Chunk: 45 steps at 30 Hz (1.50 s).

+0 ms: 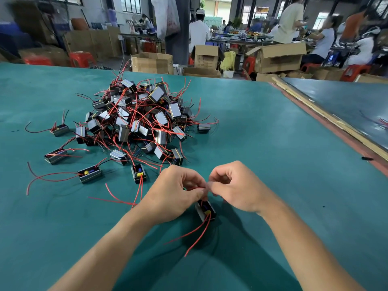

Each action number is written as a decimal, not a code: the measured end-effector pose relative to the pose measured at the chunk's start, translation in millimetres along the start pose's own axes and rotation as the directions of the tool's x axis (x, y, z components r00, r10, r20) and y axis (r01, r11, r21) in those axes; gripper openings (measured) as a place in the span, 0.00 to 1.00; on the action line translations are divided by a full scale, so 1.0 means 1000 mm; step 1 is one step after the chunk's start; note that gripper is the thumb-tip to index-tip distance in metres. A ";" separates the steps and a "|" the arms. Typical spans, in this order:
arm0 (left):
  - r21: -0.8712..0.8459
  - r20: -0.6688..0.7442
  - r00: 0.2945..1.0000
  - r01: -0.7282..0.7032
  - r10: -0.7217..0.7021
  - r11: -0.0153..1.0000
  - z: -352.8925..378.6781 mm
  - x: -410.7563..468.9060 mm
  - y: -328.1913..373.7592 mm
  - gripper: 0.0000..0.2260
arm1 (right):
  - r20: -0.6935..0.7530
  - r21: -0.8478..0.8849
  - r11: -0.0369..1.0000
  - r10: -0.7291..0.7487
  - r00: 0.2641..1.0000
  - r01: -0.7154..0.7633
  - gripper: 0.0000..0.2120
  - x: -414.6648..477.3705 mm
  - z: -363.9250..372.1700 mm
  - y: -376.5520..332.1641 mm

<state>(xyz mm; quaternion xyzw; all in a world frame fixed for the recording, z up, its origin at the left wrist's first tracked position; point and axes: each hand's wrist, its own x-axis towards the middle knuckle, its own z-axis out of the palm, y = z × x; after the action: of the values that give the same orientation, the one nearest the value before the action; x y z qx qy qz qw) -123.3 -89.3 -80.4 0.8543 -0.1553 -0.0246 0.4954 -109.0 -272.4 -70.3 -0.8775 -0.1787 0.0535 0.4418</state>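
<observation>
Both hands are down at the near edge of the table [273, 154], a broad flat top covered in a matt teal mat. Between them sits the box [206, 210], a small black rectangular shell with dull grey sides, open on top so a yellow part shows inside; it rests on the mat, right under the fingertips and partly hidden by them. The left hand [174, 192] has its fingers curled, thumb and forefinger pinching a thin red wire [196, 188] just above the box. The right hand [235, 190] is curled too, its thumb and forefinger nipped together on the same wire, tip to tip with the left; the contact itself is blurred. Two red leads [195, 234] trail from the box towards the person in loose curves. Further back lies the pile [142, 120], a tangled heap of the same blocky boxes, their faces glinting grey, with red and a few black wires springing out in all directions. Loose boxes [89, 175] lie scattered in front of it, one showing yellow and blue parts. Beyond the table stand brown cartons [279, 56] with flaps open and red plastic stools [81, 58].
</observation>
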 end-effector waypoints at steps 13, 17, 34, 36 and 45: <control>-0.016 -0.059 0.997 -0.054 0.053 0.998 0.004 0.001 -0.001 0.05 | 0.010 0.125 0.987 0.104 0.995 -0.105 0.14 0.002 0.004 0.002; -0.101 -0.089 0.996 -0.025 0.016 0.995 0.002 0.002 -0.001 0.06 | -0.071 0.150 0.987 0.070 0.995 -0.059 0.13 0.002 0.008 0.000; -0.257 -0.157 0.986 0.016 -0.058 0.966 -0.006 0.004 0.003 0.05 | -0.040 -0.101 0.995 -0.021 0.999 0.017 0.08 0.000 0.007 0.004; -0.280 -0.129 0.991 0.007 -0.045 0.960 -0.006 0.004 0.003 0.05 | -0.022 -0.093 0.995 -0.029 0.999 0.027 0.08 -0.001 0.007 0.002; -0.533 -0.142 0.990 -0.072 -0.005 0.843 0.000 0.002 0.009 0.04 | 0.000 0.100 0.991 -0.094 0.996 0.093 0.10 -0.003 0.013 -0.007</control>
<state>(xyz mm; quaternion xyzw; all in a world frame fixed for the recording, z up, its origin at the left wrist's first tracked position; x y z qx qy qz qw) -123.7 -93.9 -72.6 0.6786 -0.1225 0.0005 0.7243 -117.2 -260.1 -72.4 -0.8448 -0.2178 0.0435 0.4868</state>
